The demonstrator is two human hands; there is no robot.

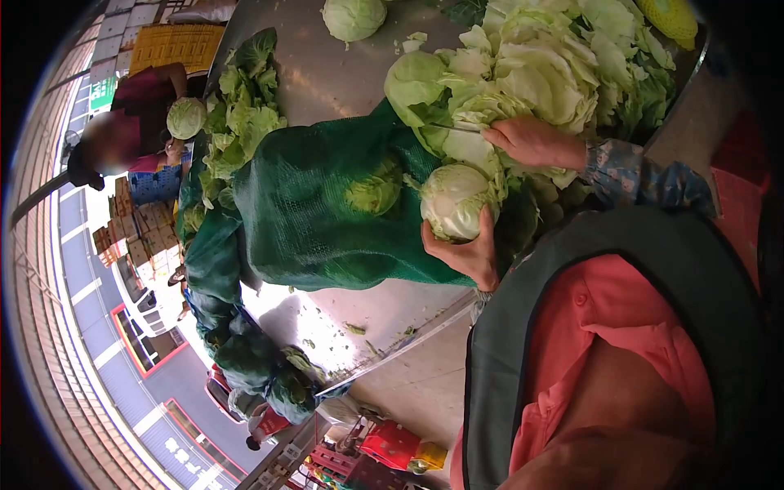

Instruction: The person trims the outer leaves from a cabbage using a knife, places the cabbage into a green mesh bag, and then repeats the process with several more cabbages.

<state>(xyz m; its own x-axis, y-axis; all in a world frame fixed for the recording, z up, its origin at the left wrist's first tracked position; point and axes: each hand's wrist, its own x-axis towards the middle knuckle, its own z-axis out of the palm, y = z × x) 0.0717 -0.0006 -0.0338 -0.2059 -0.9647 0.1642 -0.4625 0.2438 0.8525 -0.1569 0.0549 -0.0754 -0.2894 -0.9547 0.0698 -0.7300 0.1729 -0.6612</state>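
At far left, beyond the tabletop edge: another person in a dark red top, holding up a pale green cabbage head (186, 118); yellow plastic crate (175, 45) behind.

Left-centre: steel tabletop (327, 77), w/ a heap of loose dark-green outer leaves (245, 114) along its edge. Below it, more filled green net sacks (245, 359) hang off the side.

Centre: large green mesh sack (318, 212), full, one cabbage showing through the net.

Centre-right: round pale green-white cabbage, trimmed (453, 200), resting against the sack at the near tabletop edge. Left hand (469, 249) cups it from below, fingers curled partway round the underside, thumb up the side; firm hold. Right hand (535, 140) above it, fingers closed on what looks like a thin blade or stem at the leaf base; cannot tell which.

Handling, est.: head is dense, fairly heavy, stiff core, smooth waxy leaves that slip a bit & tear if pinched. Best held under the base, palm wide.

Right: pile of pale stripped cabbage leaves (539, 65); another whole cabbage (354, 18) at top; yellow netting (674, 18) at corner.
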